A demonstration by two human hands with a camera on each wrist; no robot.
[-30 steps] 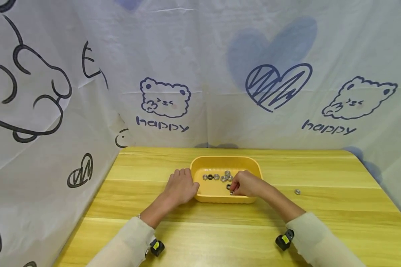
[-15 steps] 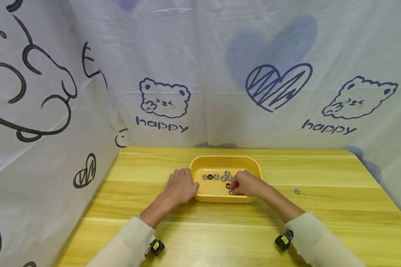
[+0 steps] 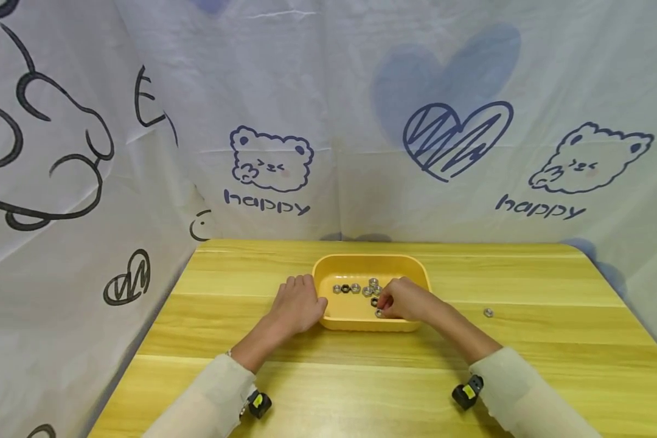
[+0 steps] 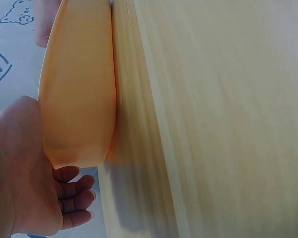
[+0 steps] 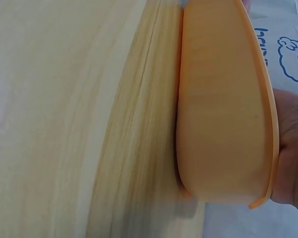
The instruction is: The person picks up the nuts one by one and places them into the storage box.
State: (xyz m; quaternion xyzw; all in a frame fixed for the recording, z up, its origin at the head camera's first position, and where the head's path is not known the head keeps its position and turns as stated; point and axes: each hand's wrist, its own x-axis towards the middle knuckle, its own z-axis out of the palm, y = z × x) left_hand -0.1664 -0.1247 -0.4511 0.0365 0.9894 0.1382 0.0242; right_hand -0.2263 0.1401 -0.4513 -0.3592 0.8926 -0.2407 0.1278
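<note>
A shallow yellow plastic tray (image 3: 328, 316) stands on the table with several hex nuts inside. My left hand (image 3: 298, 306) grips its left end, the thumb over the rim; in the left wrist view the fingers (image 4: 77, 191) curl beside the tray's end. Reaching over the right rim, my right hand (image 3: 407, 301) pinches a small silver nut (image 3: 379, 313) near the tray floor. A dark nut (image 3: 375, 302) lies just beyond that one. In the right wrist view the tray wall (image 5: 226, 109) hides the right fingertips.
A row holds a silver nut (image 3: 336, 289), a dark nut (image 3: 346, 289) and another silver nut (image 3: 355, 288). Beside it sits a silver cluster (image 3: 368, 291). One loose nut (image 3: 488, 312) lies on the wooden table (image 3: 361, 377), right of the tray. A printed white cloth (image 3: 356, 201) hangs behind.
The dark nut by my right fingertips has shifted slightly toward the back of the tray. Both hands keep nearly the same places, and the tray has not visibly moved.
</note>
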